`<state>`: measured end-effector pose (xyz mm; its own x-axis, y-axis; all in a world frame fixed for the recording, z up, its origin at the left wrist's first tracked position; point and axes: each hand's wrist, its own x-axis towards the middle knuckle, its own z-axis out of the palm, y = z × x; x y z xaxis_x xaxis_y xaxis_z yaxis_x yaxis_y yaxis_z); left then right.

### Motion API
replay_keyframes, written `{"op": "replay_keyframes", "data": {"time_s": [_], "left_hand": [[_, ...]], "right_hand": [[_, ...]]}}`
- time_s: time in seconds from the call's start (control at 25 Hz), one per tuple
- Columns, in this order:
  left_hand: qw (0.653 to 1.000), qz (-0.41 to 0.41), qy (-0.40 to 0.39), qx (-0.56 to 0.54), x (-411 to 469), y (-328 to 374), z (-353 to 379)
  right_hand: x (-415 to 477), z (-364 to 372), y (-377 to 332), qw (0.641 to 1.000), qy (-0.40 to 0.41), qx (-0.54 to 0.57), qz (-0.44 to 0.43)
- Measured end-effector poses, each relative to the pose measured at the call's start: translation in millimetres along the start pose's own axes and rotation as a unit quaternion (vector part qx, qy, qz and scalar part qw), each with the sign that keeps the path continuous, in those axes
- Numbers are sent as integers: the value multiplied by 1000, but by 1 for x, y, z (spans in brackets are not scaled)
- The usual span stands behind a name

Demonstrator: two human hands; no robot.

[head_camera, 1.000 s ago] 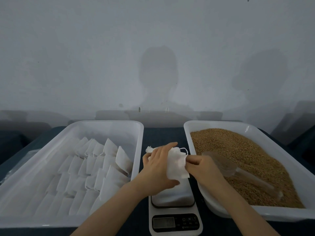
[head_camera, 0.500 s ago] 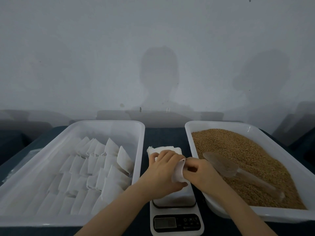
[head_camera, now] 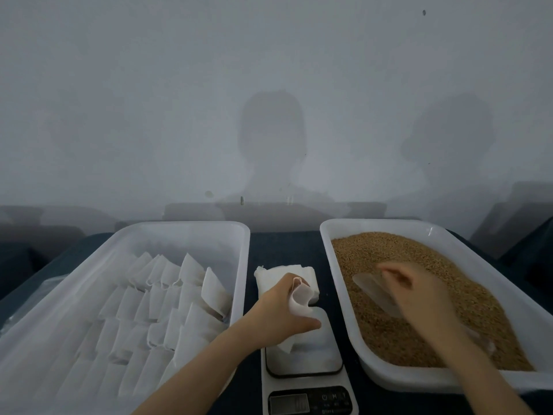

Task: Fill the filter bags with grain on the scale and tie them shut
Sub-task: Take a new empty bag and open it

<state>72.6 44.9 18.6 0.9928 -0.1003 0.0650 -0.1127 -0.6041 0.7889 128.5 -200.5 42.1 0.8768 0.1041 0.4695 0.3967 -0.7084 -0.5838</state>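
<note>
White filter bag sits in the left hand, whose fingers and thumb curl round it and hold its mouth upward, just above the weighing plate of the scale. The bag's lower corner hangs down onto the plate. The scale stands on the dark blue worktop between 2 white trays. Behind it lies a stack of spare bags, touching the held bag's far side.

The right hand is over the grain in the right tray, directly above a translucent scoop that lies on the grain. The hand is blurred, so I cannot tell whether its fingers grip the scoop. The left tray holds rows of flat white bags.
</note>
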Motion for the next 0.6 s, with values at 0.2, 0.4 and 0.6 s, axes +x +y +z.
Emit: {"op": "replay_keyframes", "data": {"time_s": [0.2,0.4,0.6], "left_hand": [[999,17,-21,-19,2,4,-2],[999,22,-19,-32,-1,5,-5],[998,19,-14,-51,-1,6,-6]], "right_hand": [[6,-38,72,890,-229,-387,76],[7,-36,67,928,-206,-308,33],[23,-90,94,925,-100,-367,8]]}}
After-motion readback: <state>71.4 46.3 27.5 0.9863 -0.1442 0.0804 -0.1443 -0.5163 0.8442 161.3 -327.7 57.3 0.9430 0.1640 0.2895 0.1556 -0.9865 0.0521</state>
